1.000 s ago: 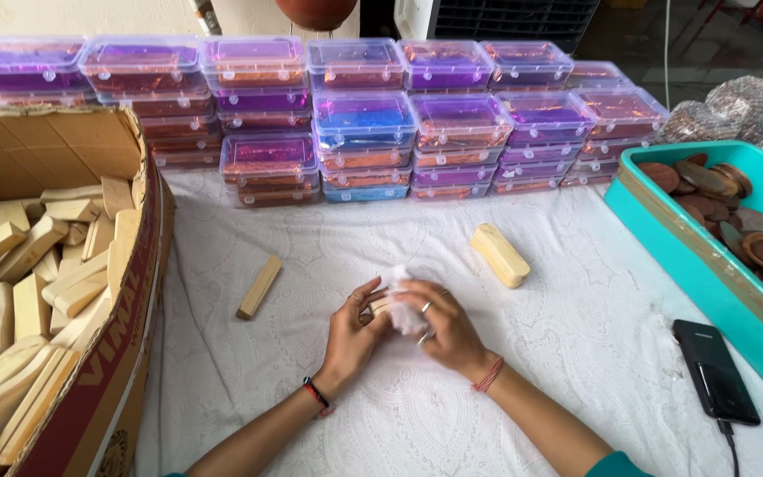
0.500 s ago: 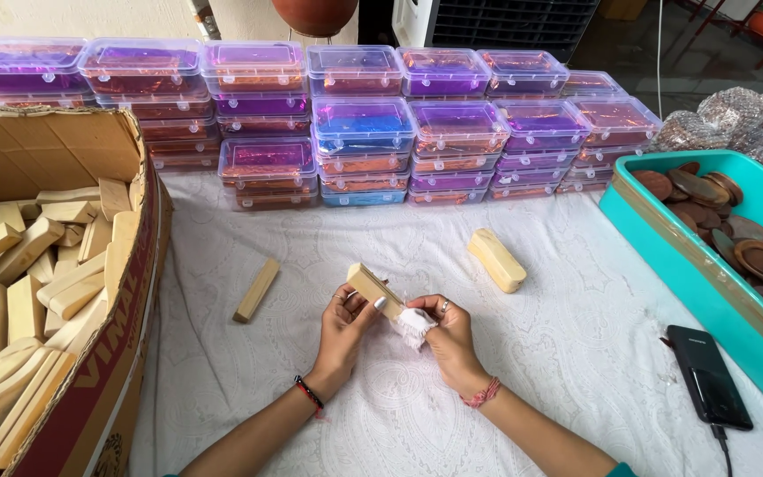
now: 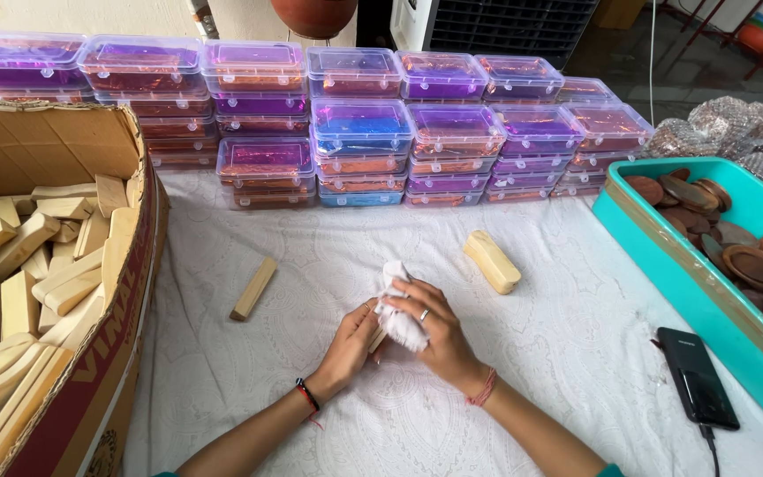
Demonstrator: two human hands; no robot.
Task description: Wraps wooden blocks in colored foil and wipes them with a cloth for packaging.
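Looking down over the white tablecloth (image 3: 576, 353), I see my right hand (image 3: 434, 331) clenched around a white cloth (image 3: 396, 318), which wraps most of a small wooden block (image 3: 376, 340) pinched in my left hand (image 3: 351, 344); only the block's lower end shows between the fingers. A loose wooden bar (image 3: 253, 288) lies well apart to the left and a thicker rounded block (image 3: 492, 261) to the right, neither in the way. A cardboard box (image 3: 90, 371) of wooden pieces crowds the left edge. Stacked clear lidded boxes (image 3: 359, 132) line the far side. A teal tray (image 3: 691, 274) of brown discs and a black phone (image 3: 698, 378) sit at right.
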